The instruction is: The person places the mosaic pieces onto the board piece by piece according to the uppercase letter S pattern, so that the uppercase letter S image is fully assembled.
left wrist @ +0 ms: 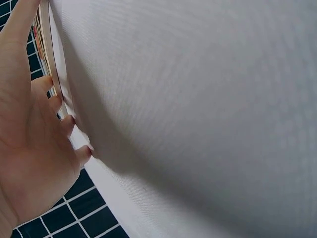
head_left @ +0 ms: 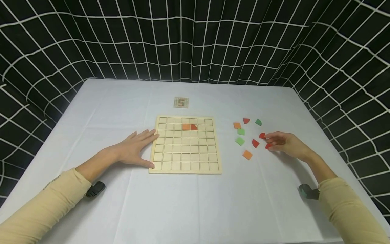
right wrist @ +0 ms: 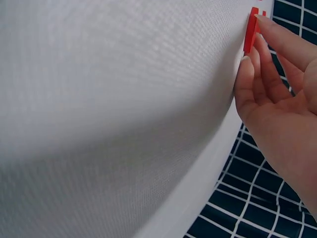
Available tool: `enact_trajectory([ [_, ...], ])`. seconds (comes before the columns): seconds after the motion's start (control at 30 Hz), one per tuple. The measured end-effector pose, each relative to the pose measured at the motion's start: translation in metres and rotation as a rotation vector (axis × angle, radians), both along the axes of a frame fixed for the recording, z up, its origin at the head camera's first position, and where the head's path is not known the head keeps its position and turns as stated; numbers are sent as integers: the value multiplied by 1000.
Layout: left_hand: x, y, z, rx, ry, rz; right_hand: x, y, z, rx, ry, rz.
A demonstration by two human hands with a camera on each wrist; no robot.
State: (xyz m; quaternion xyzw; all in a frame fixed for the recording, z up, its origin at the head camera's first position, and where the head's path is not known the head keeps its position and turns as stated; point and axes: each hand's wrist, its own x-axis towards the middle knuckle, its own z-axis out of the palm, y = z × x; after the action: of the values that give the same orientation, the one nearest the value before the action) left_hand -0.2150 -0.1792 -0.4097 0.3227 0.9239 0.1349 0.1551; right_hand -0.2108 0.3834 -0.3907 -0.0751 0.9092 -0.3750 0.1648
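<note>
A light wooden grid board [head_left: 186, 157] lies mid-table. An orange square tile [head_left: 186, 126] and a red quarter-circle tile [head_left: 194, 127] sit side by side in its upper cells. Along the board's left edge my left hand [head_left: 134, 147] rests with fingers spread, fingertips at the rim and thumb near the lower left corner. At the right, my right hand [head_left: 281, 144] pinches a red tile [right wrist: 250, 30] between thumb and fingertips, low over the cloth. Its exact shape is partly hidden. Another red tile [head_left: 262, 135] lies right at the index fingertip.
Between board and right hand lie loose tiles: red quarter-circles [head_left: 255, 143], a green quarter-circle [head_left: 258, 122], green squares [head_left: 240, 140] and orange squares [head_left: 247, 155]. Behind the board is a small pattern card [head_left: 181, 102]. White cloth covers the table [head_left: 170, 206]; black grid-patterned curtains [head_left: 182, 40] surround it.
</note>
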Motion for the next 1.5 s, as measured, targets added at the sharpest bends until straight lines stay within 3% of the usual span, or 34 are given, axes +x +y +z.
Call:
enact_trajectory([
  [0.33, 0, -1, 0, 12, -1, 0, -2, 1, -2, 23, 39, 38],
  [0.7, 0, 0, 0, 4, 0, 3, -7, 2, 2, 124, 12, -11],
  [1.5, 0, 0, -1, 8, -2, 1, -43, -59, 19, -6, -111, -74],
])
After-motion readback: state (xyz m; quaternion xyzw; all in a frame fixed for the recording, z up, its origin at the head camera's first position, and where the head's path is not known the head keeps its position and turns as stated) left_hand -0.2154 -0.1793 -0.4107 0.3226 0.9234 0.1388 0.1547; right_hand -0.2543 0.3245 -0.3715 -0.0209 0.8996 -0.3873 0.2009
